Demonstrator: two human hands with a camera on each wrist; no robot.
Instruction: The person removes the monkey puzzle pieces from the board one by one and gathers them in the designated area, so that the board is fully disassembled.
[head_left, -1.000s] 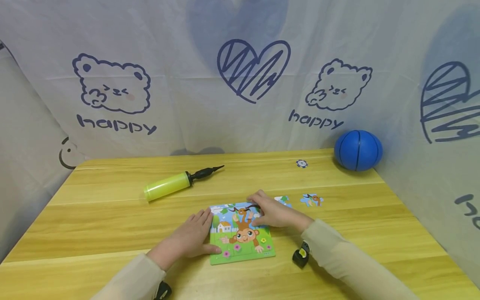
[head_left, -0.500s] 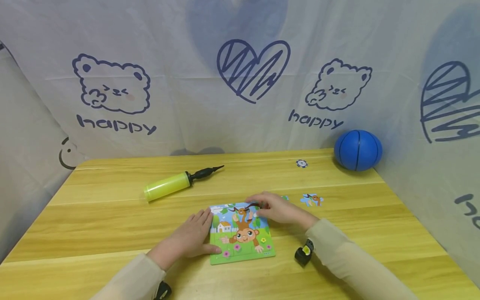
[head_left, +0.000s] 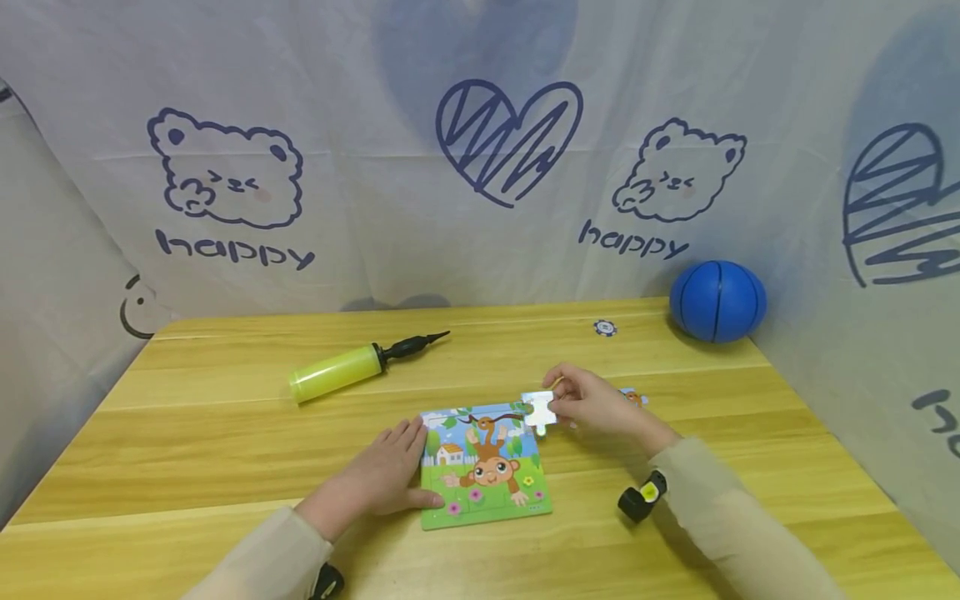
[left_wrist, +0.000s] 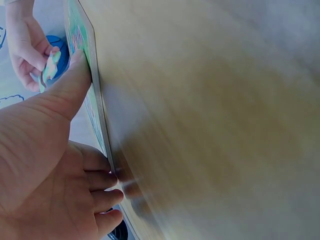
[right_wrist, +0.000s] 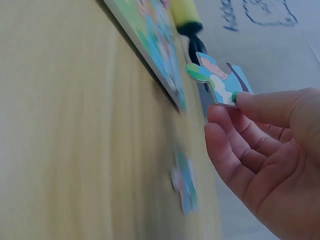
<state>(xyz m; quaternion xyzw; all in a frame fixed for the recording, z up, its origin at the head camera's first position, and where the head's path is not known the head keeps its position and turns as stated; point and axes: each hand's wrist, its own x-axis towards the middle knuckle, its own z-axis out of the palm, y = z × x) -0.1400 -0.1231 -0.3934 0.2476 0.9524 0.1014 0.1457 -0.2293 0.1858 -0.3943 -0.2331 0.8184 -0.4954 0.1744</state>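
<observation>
So, head view first. My left hand [head_left: 378, 471] lies along the left side of the monkey puzzle [head_left: 487, 475], fingers straight against that edge, thumb over the picture near the bottom corner. The puzzle sits flat on the wooden table [head_left: 225, 450], right in front of me. My right hand [head_left: 596, 407] is pinching a puzzle piece [head_left: 538, 410] by the board's top right corner, and it looks mostly whitish and shiny from up here. Another loose piece [head_left: 635, 397] peeks out from behind that hand. Further back there's a yellow-green pump [head_left: 337, 374], a little round chip [head_left: 605, 327] and a blue ball [head_left: 718, 302] near the printed cloth [head_left: 375, 167].

Left wrist view: thumb resting on the puzzle's face, the other fingers relaxed at its edge. My right hand and its piece show up past the thumb, in front of the ball.

Right wrist view: thumb on the piece, fingers tucked under, the whole thing lifted clear of the table. Print's blue, green and white. A blurry piece lies below; honestly can't tell if it's the loose one from the head view.
</observation>
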